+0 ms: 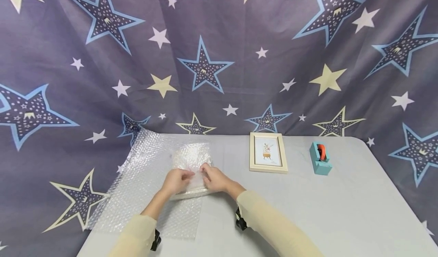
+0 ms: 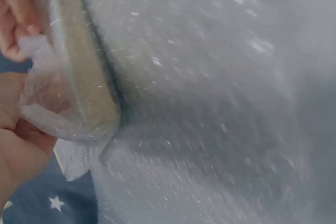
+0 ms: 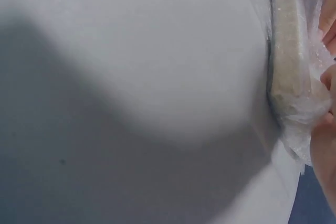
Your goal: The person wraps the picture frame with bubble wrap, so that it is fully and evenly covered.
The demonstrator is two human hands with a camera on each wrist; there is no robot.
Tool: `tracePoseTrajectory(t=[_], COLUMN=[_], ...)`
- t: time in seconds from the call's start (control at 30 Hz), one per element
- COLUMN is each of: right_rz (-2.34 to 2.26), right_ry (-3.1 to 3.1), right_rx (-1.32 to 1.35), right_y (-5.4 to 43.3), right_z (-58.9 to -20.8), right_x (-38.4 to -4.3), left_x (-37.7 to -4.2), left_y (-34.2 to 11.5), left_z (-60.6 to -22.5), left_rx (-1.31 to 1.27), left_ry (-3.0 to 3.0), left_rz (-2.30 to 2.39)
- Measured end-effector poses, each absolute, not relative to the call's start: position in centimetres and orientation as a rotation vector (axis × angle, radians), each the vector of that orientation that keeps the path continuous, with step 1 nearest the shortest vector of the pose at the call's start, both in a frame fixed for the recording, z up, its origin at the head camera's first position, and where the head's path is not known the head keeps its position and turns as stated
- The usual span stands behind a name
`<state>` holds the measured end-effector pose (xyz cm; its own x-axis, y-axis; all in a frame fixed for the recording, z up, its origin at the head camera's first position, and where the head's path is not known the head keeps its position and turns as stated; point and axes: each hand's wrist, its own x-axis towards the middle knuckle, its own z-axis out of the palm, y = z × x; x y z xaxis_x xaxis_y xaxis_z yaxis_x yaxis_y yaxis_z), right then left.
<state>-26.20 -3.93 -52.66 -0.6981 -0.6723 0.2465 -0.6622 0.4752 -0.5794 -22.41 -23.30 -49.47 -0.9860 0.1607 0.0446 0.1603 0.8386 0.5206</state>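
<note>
Together, left hand (image 1: 176, 181) and right hand (image 1: 216, 178) pinch bubble wrap (image 1: 192, 155) (clear, shiny) — a pale-edged item (image 2: 93, 90) inside.

No text, brand or number legible in any view. Framed print (image 1: 268, 151): tiny line of marks (image 1: 273, 162) at lower right of the picture, too small to read. Star-patterned cloth (image 1: 219, 17): small crown emblems (image 1: 203, 71) inside large stars (image 1: 213, 66).

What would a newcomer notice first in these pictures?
Probably the star-patterned fabric backdrop, spanning the head view behind the table. Next, the left hand and right hand grip bubble wrap around a pale object, toward the table's left. To their right are a picture frame and a turquoise tape dispenser.
</note>
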Motion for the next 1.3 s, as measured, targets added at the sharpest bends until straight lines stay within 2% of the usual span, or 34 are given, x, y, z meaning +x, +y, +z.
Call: tracePoseTrajectory(t=[0.23,0.53,0.67,0.8,1.0,1.3], right_rz=[-0.945,-0.559,-0.495,-0.54,-0.598,-0.665], right_ry=[2.694,2.731,2.708,2.69,2.664,2.64], right_rx=[-1.225,-1.345,-1.409,-1.425,-1.355,-1.343], right_y=[-4.1,-4.3,-4.0,-3.9,-3.9,-4.1], right_z=[-52.0,-51.5,-51.9,-52.0,-51.7,-51.9], right_x=[-26.4,-26.0,-26.0,-26.0,-26.2,-26.2], left_x=[-22.5,-22.3,-22.3,-22.1,-21.1,-20.3], left_y=[-22.4,-22.6,-24.1,-26.8,-30.1,-30.8], left_z=[-49.5,-49.8,-50.0,-49.6,-49.2,-49.6], left_rx=[0.326,0.281,0.307,0.445,0.522,0.54], left_ry=[3.118,3.089,2.995,2.956,2.913,2.86], left_rz=[0.614,0.7,0.961,1.131,1.029,0.856])
